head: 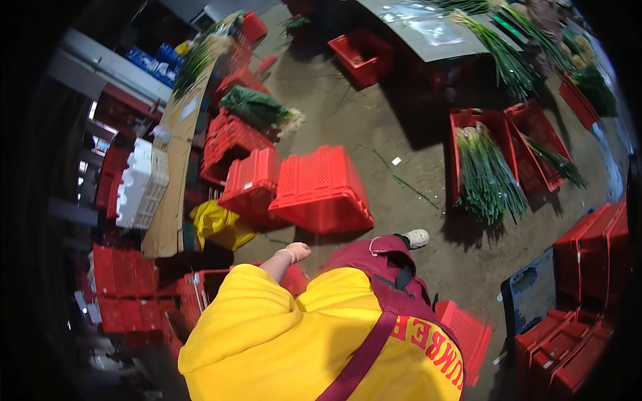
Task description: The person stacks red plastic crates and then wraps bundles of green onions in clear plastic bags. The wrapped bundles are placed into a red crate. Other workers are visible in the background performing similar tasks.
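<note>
My left hand [299, 251], which seems to be in a thin glove, hangs low beside my maroon apron [353, 255]. Its fingers look curled, but blur hides whether they are closed, and I see nothing in them. Just ahead of it a large red plastic crate [321, 185] stands on the floor, with another red crate [253, 178] beside it and a yellow plastic bag [220, 225] to the left. My right hand is out of view. Ahead on the right, bunches of green onions [489, 175] fill and overhang a red crate [455, 120].
Cardboard covers a long bench [168, 185] at left, bearing a white crate [143, 185]. A leafy wrapped bundle [256, 108] lies on stacked crates. More green onions [496, 50] hang off a metal table [421, 35]. Red crates [592, 255] are stacked at right. Scraps lie on the floor.
</note>
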Demonstrator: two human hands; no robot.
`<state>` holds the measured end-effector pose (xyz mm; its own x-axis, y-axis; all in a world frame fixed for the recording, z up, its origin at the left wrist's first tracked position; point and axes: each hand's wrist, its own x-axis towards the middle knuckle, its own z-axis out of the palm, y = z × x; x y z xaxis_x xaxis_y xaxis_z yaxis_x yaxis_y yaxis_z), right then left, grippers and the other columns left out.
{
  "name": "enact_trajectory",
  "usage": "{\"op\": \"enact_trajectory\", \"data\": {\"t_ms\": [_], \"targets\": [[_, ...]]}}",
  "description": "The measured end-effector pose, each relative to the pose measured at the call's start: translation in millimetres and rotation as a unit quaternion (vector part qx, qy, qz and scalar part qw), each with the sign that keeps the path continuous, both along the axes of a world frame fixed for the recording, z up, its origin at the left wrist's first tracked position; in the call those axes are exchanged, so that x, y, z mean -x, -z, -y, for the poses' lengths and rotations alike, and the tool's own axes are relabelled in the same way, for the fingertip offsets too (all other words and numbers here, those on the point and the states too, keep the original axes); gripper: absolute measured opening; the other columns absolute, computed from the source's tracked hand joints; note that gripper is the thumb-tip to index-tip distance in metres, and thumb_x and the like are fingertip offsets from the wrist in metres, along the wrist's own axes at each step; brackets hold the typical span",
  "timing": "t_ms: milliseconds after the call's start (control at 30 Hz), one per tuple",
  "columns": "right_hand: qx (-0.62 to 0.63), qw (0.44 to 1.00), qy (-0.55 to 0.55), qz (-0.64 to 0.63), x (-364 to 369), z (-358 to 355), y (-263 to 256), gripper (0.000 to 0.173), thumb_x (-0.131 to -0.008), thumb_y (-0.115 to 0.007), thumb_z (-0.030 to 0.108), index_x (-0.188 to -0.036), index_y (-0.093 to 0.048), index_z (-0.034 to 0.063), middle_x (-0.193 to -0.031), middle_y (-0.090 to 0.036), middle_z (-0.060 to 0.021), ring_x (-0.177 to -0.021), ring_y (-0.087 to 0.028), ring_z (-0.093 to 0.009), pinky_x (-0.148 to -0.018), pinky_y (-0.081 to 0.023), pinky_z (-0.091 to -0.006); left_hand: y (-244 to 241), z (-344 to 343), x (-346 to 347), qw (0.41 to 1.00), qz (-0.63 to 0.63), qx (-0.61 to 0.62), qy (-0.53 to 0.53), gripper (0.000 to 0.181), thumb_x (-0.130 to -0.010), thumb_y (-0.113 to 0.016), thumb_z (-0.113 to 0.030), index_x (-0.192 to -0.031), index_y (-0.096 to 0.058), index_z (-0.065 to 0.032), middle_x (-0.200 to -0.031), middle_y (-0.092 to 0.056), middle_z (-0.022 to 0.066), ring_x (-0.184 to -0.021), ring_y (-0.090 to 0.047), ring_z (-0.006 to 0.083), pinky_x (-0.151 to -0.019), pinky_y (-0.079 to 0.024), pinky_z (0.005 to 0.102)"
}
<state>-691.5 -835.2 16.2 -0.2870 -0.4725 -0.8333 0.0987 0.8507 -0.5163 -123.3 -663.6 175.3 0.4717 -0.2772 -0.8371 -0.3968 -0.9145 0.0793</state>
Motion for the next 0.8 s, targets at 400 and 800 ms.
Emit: {"op": "enact_trajectory", "data": {"t_ms": [400, 800], "targets": [[-0.014, 0.998, -0.039, 0.045, -45.1, 1.4, -22.6, 0.019, -0.079, -0.056, 0.015, -0.092, -0.058, 0.0025, -0.079, -0.059, -0.0075, -0.065, -0.058, -0.022, -0.056, -0.048, -0.0339, 33.4, -29.9, -58.7, 0.998, -0.038, 0.021, -0.049, 0.035, -0.082, -0.049, -0.030, -0.103, -0.064, -0.0072, -0.097, -0.066, 0.0094, -0.090, -0.061, 0.0218, -0.084, -0.044, 0.0327], [-0.076, 0.992, 0.103, 0.024, -22.5, -133.0, -9.2, 0.014, -0.080, -0.056, 0.018, -0.086, -0.058, 0.0045, -0.074, -0.059, -0.0069, -0.060, -0.058, -0.020, -0.050, -0.045, -0.0324, 144.9, 43.7, -163.2, 0.970, -0.097, 0.135, 0.176, 0.034, -0.081, -0.042, -0.035, -0.090, -0.056, -0.0060, -0.084, -0.058, 0.0157, -0.074, -0.055, 0.0290, -0.070, -0.044, 0.0413]]}}
